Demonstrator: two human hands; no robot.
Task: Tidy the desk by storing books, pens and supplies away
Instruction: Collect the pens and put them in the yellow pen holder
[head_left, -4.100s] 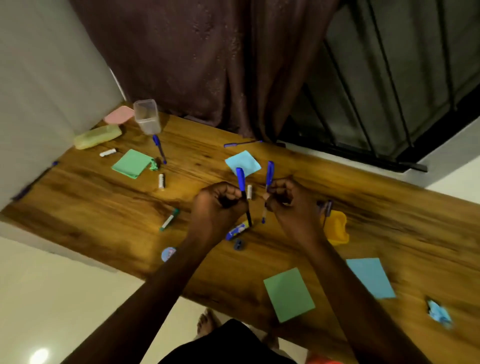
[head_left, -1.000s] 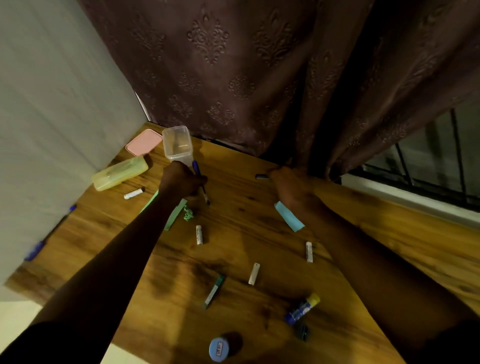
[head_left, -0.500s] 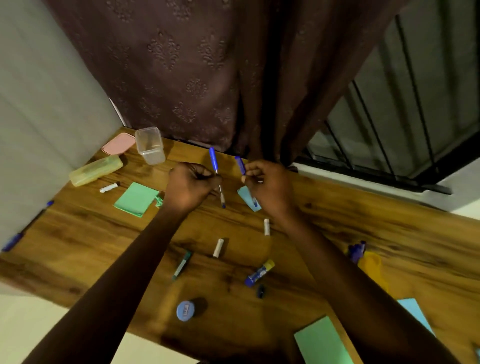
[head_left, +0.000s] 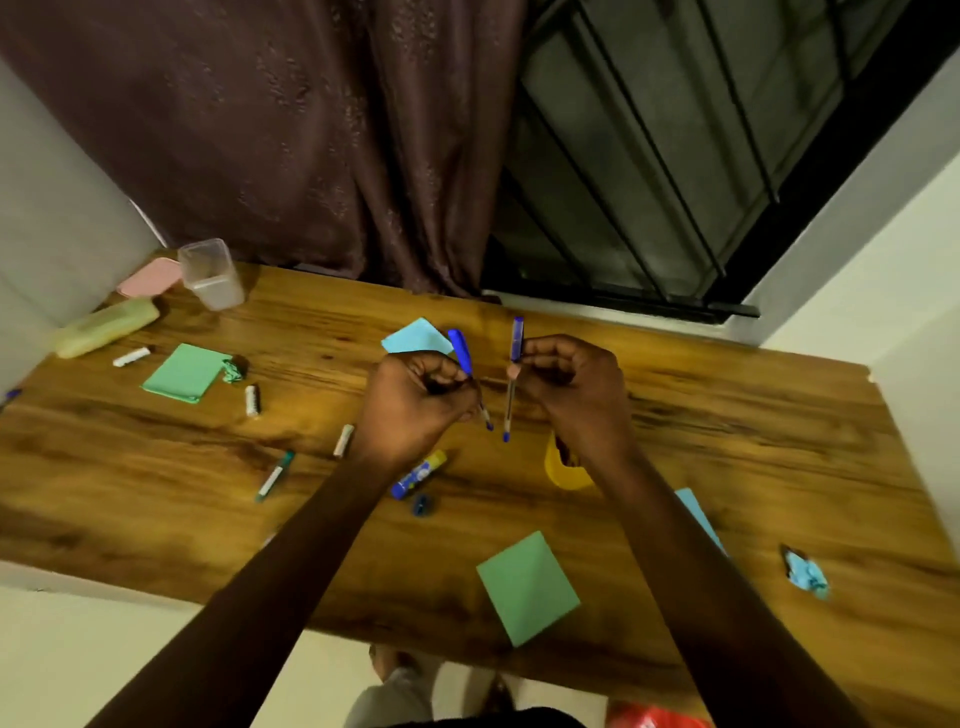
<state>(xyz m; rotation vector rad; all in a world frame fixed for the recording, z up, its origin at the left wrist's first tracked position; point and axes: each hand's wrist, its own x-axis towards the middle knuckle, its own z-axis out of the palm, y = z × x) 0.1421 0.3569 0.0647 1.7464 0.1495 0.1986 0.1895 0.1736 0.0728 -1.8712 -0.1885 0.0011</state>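
My left hand (head_left: 415, 400) is curled around a blue-capped pen (head_left: 461, 349), its tip angled down and to the right. My right hand (head_left: 571, 384) pinches a second blue pen (head_left: 516, 338), held nearly upright with the tip down. Both pens are raised over the middle of the wooden desk (head_left: 727, 415), tips near but apart. A yellow cup (head_left: 563, 470) sits by my right wrist, and a glue stick (head_left: 420, 474) lies near my left wrist. A clear tub (head_left: 212, 274) stands at the far left corner.

two blue-capped pens are held over the desk (head_left: 727, 415), tips down and close together. the tilted pen (head_left: 461, 351) is gripped in the left hand (head_left: 415, 400) — the upright pen (head_left: 508, 410), clear-barrelled, is pinched in the right hand (head_left: 571, 384).
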